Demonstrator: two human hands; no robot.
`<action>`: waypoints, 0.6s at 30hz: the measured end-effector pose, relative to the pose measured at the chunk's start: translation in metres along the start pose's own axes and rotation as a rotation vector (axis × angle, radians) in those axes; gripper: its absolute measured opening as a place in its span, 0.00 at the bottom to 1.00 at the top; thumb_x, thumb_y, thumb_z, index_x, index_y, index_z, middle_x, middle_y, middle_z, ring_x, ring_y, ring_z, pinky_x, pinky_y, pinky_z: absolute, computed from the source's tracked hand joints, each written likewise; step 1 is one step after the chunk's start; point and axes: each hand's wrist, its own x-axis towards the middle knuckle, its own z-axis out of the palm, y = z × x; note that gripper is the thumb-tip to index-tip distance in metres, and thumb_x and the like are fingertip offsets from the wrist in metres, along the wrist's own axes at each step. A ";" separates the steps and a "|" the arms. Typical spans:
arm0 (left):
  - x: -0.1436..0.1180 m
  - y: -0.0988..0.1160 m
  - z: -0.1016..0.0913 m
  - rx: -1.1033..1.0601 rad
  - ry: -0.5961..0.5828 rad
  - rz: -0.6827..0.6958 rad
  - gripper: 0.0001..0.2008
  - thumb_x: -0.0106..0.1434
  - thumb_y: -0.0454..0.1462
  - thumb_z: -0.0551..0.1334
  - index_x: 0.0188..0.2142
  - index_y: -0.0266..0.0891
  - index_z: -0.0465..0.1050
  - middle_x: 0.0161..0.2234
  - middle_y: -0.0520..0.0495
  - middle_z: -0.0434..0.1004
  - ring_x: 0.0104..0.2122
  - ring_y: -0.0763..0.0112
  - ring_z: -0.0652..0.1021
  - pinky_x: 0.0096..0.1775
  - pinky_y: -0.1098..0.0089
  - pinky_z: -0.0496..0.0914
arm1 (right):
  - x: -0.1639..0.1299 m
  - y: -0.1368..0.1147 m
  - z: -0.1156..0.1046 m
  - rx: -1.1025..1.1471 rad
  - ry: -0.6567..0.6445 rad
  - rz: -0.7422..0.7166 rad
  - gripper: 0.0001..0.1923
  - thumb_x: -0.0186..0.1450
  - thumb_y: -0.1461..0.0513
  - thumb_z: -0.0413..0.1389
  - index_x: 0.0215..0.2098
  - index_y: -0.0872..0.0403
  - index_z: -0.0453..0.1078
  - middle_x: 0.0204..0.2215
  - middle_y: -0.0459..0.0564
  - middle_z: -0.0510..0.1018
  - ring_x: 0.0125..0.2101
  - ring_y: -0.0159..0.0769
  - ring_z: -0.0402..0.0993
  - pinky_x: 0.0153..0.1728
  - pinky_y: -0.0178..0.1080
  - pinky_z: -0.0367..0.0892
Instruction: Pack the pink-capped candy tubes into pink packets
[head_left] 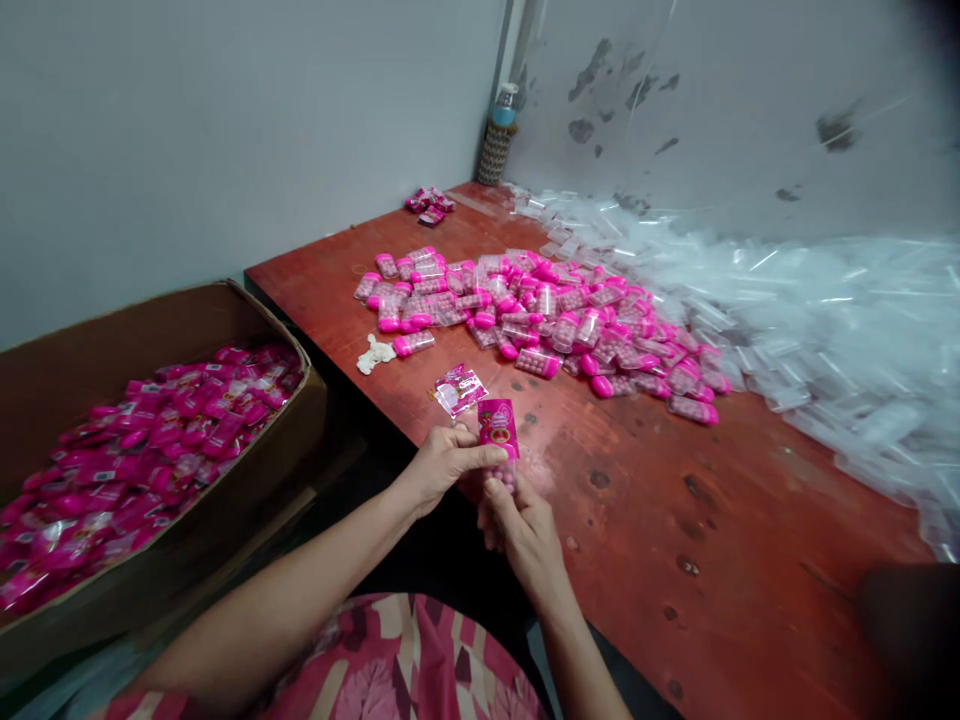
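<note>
Just above the table's near edge, both my hands meet at one small candy container [505, 477], clear with pink balls inside. My left hand [442, 465] is closed, its thumb pressing on the lower end of a pink printed wrapper [498, 424] that covers the container's upper part. My right hand [525, 530] grips the container from below, with some fingers hidden behind it. Beyond my left fingers, a few more printed wrappers [459, 390] lie flat on the red table [630, 520].
A heap of pink-capped candy containers [540, 310] covers the table's middle. Clear empty containers [810, 330] are piled along the right wall. To my left stands a cardboard box [304, 365] of wrapped pink containers [180, 430]. A whitish lump [375, 354], pink packets [430, 205] and a bottle [505, 105] lie farther back.
</note>
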 end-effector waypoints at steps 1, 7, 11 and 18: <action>-0.001 -0.001 0.001 0.001 0.003 0.000 0.11 0.45 0.39 0.67 0.24 0.30 0.75 0.21 0.46 0.74 0.21 0.72 0.74 0.26 0.72 0.68 | 0.000 0.000 0.000 -0.057 0.048 -0.028 0.13 0.61 0.53 0.50 0.28 0.54 0.61 0.14 0.40 0.66 0.12 0.24 0.59 0.13 0.27 0.54; -0.004 0.001 -0.003 -0.130 0.055 -0.006 0.10 0.47 0.38 0.66 0.23 0.30 0.74 0.20 0.46 0.73 0.19 0.75 0.72 0.24 0.74 0.67 | -0.005 0.003 0.000 0.227 -0.054 -0.005 0.12 0.62 0.54 0.50 0.38 0.53 0.62 0.26 0.46 0.73 0.21 0.29 0.69 0.19 0.31 0.63; -0.009 -0.004 -0.001 -0.197 0.036 -0.025 0.10 0.47 0.37 0.66 0.24 0.29 0.73 0.19 0.47 0.71 0.19 0.76 0.71 0.24 0.73 0.68 | -0.004 0.006 -0.002 0.380 -0.027 0.026 0.11 0.60 0.56 0.53 0.38 0.54 0.62 0.28 0.49 0.75 0.24 0.31 0.72 0.22 0.33 0.66; -0.038 0.012 -0.009 -0.301 0.251 0.180 0.10 0.47 0.38 0.67 0.25 0.31 0.73 0.26 0.43 0.76 0.27 0.67 0.76 0.33 0.67 0.71 | 0.014 -0.008 0.006 0.449 -0.008 0.050 0.11 0.56 0.58 0.57 0.33 0.54 0.61 0.22 0.45 0.76 0.19 0.30 0.72 0.19 0.31 0.65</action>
